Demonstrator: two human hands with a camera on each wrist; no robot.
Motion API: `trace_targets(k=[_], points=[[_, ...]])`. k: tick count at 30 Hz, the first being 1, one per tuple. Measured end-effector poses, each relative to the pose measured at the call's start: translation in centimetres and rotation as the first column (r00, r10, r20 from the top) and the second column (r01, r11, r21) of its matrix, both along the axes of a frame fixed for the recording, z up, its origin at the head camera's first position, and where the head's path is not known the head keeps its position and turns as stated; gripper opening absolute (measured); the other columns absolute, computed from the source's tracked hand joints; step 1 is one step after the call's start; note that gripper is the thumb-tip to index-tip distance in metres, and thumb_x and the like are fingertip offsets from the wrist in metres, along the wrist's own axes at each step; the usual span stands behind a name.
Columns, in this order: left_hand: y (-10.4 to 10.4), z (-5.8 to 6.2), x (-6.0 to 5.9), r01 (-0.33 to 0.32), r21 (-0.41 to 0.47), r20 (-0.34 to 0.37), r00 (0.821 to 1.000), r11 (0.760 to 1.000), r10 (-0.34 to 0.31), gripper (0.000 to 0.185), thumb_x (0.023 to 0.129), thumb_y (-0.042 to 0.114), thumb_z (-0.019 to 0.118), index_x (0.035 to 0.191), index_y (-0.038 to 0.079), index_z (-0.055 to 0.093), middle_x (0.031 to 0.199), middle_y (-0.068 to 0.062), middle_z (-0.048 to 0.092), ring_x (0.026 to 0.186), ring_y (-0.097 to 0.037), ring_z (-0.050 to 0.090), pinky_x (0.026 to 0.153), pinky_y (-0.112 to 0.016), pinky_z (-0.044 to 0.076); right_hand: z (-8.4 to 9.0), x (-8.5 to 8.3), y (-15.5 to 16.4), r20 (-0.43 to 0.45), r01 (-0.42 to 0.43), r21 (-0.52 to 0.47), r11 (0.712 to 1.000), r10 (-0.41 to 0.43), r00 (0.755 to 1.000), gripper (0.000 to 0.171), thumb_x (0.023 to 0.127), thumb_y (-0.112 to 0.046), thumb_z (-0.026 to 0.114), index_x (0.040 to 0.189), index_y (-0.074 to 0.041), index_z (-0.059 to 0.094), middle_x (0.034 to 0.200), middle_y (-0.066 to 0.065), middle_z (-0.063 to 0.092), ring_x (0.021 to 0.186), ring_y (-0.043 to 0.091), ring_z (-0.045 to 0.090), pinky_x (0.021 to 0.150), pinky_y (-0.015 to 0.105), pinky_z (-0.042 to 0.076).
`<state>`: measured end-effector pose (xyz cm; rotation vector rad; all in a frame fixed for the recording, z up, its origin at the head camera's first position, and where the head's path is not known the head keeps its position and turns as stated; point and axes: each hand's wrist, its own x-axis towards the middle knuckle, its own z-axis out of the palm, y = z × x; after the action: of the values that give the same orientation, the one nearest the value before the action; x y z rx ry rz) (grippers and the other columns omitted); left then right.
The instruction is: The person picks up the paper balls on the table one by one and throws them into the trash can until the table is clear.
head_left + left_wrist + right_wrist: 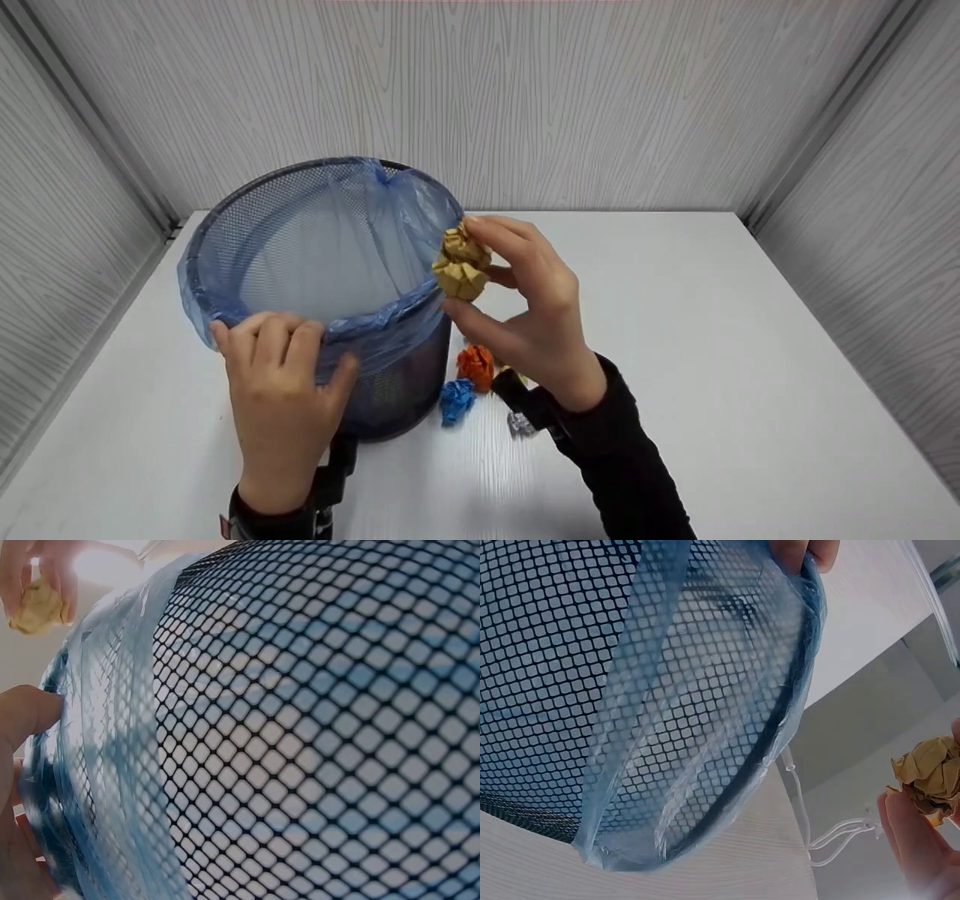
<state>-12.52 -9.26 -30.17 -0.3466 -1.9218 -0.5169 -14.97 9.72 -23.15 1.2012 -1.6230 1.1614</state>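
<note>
My right hand [536,307] pinches a crumpled yellow paper ball [461,264] between thumb and fingers, at the right side of the bin's rim. In the right wrist view the same paper ball [930,776] shows at the right edge, part of it cut off. The bin [397,397] is black wire mesh, lined with a blue plastic bag [382,322] folded over its rim. My left hand [281,390] grips the near rim, its fingers hooked over the bag's edge. In the left wrist view the thumb [30,712] presses the outside of the bag.
Beside the bin's base lie an orange paper ball [476,366], a blue paper ball [457,401] and a silvery-white paper ball [520,424]. Another yellow piece [512,375] is partly hidden by my right wrist. Wood-grain panels [570,105] enclose the white table [720,360].
</note>
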Motion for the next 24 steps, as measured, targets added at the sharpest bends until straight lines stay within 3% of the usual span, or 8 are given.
trace_targets(k=[8, 16, 24], points=[[-0.2, 0.0, 0.2, 0.001, -0.002, 0.003, 1.0, 1.0, -0.001, 0.031, 0.064, 0.029, 0.05, 0.068, -0.002, 0.05, 0.071, -0.013, 0.046, 0.079, -0.031, 0.039, 0.085, -0.05, 0.008, 0.2, -1.0, -1.6, -0.017, -0.01, 0.087, 0.996, 0.011, 1.0, 0.05, 0.065, -0.004, 0.058, 0.11, 0.001, 0.038, 0.1, 0.016, 0.041, 0.089, 0.018, 0.045, 0.066, 0.023, 0.041], [-0.1, 0.3, 0.2, 0.004, -0.002, -0.014, 1.0, 1.0, -0.004, 0.028, 0.063, 0.026, 0.049, 0.067, -0.002, 0.049, 0.069, -0.013, 0.045, 0.077, -0.031, 0.038, 0.085, -0.049, 0.008, -1.2, -2.3, -2.4, -0.006, 0.018, 0.168, 0.986, -0.017, 1.0, 0.044, 0.071, -0.011, 0.053, 0.109, 0.006, 0.038, 0.107, 0.014, 0.038, 0.096, 0.013, 0.04, 0.07, 0.021, 0.038], [0.2, 0.5, 0.1, 0.012, -0.006, -0.013, 1.0, 1.0, -0.012, 0.026, 0.061, 0.023, 0.049, 0.066, -0.002, 0.05, 0.069, -0.013, 0.046, 0.076, -0.031, 0.038, 0.085, -0.05, 0.008, -1.6, -2.4, -2.5, 0.035, 0.034, 0.262, 0.965, -0.045, 0.998, 0.043, 0.074, -0.015, 0.05, 0.111, 0.003, 0.037, 0.111, 0.01, 0.034, 0.099, 0.01, 0.035, 0.072, 0.023, 0.036]])
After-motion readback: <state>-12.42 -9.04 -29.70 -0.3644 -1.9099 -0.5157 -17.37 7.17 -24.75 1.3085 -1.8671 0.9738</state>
